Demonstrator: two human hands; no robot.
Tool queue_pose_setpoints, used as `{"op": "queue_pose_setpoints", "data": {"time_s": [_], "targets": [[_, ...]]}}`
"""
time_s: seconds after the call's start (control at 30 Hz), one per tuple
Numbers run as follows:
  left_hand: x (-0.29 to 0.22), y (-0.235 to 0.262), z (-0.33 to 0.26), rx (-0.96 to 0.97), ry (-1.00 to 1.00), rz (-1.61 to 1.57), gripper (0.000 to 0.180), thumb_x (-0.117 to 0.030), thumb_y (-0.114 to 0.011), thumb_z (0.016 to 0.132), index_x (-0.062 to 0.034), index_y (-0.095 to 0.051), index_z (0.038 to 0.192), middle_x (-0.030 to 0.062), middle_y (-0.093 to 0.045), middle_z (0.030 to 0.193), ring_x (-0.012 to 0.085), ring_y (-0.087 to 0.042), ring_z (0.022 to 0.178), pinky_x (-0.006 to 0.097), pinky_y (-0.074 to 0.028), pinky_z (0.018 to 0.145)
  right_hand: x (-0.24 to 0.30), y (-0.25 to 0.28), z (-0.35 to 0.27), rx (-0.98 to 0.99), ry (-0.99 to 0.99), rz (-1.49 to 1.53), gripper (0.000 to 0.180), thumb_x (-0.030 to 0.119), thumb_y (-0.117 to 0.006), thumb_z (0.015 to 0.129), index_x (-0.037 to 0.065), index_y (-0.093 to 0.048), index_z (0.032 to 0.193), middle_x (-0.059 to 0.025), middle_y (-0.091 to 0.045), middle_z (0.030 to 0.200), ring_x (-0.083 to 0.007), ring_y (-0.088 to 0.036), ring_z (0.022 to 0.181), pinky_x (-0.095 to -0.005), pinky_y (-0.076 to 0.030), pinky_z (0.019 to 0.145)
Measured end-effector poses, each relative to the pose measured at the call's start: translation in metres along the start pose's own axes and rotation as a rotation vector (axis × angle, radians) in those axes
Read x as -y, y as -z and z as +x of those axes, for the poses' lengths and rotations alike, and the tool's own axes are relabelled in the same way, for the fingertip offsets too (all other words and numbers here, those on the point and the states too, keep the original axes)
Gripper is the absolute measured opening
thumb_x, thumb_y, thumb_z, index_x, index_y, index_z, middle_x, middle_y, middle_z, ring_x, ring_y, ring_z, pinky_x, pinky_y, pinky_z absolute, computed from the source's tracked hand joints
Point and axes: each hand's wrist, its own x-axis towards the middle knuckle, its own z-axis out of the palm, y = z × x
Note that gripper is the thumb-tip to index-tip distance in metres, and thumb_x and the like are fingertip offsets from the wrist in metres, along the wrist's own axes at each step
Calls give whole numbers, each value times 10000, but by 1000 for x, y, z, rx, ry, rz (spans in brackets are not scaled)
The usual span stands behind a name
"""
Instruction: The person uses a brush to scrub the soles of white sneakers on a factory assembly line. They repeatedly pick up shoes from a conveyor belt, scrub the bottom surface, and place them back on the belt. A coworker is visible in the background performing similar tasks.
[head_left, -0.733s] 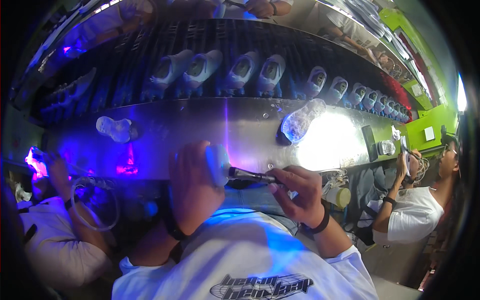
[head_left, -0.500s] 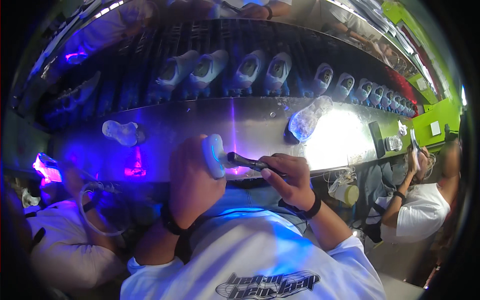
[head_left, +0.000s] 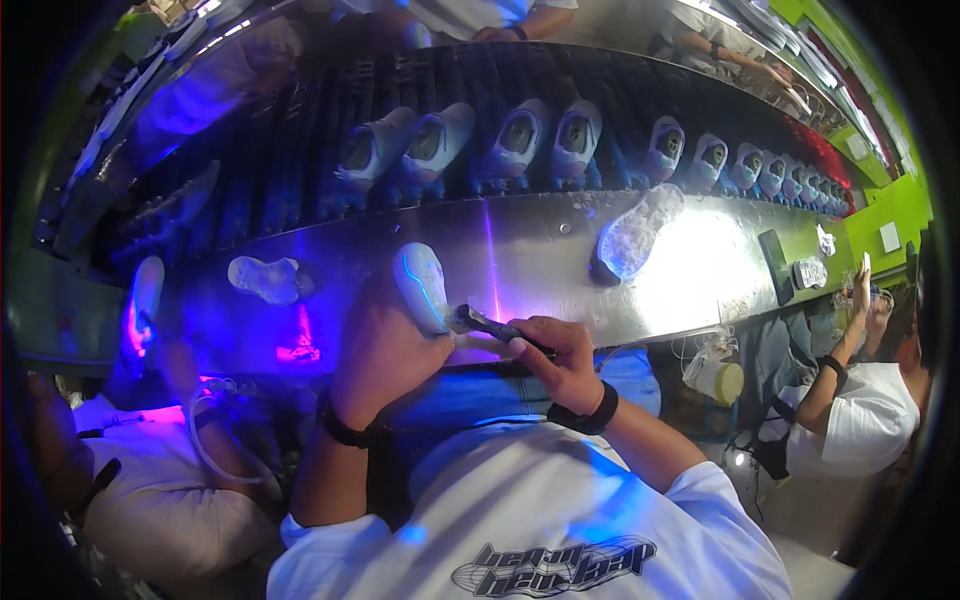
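Head view: blue-lit steel desk.
L hand: grip closed on white sole, near desk edge, centre.
R hand: grip closed on brush tool, tip touching sole.
Far: row of shoes.

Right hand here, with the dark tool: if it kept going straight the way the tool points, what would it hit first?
The right hand aims its dark tool up-left at the pale shoe sole in the left hand. The tip already looks to be at the sole's lower edge, so that comes first, though depth is hard to judge.
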Motion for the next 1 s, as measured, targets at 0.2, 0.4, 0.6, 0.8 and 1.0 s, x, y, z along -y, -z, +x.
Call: {"op": "queue_pose_setpoints", "data": {"time_s": [0.2,0.4,0.6,0.8,1.0], "targets": [[14,-2,-10,8,-5,39,652,-120,-901,661,6,-619,1235,226,-649,1226,429,-652,1138,463,-526,1002,-9,-1,-14,-42,4,-108,249,152,-745,959,-51,-743,1102,-137,-690,788,-188,-645,666,-322,-509,632],[31,-5,-20,-7,127,-156,1145,-175,-941,725,63,-248,1605,291,-465,1556,380,-469,1462,455,-401,1188,11,15,-24,-43,-51,-142,275,215,-737,989,-29,-762,1112,-145,-725,784,-161,-627,648,-320,-484,607],[40,-19,-43,-8,63,-552,1093,-134,-854,845,41,-146,1659,172,-335,1667,224,-351,1515,382,-297,1238,61,35,-19,-7,-133,-134,302,224,-716,1019,-61,-747,1116,-39,-680,788,-92,-594,721,-280,-459,639],[11,-26,-71,85,134,-887,1049,-164,-811,884,45,-139,1663,126,-388,1621,199,-412,1458,354,-306,1223,82,31,-11,-12,6,-297,220,167,-724,967,-30,-752,1062,-163,-648,731,-259,-598,580,-374,-439,563],[-8,-9,-72,161,103,-826,1036,-188,-825,866,72,-193,1644,141,-393,1626,217,-384,1479,369,-261,1244,81,40,-26,-65,147,-350,173,125,-729,953,0,-762,1069,-152,-634,730,-253,-563,540,-375,-415,525]]}}
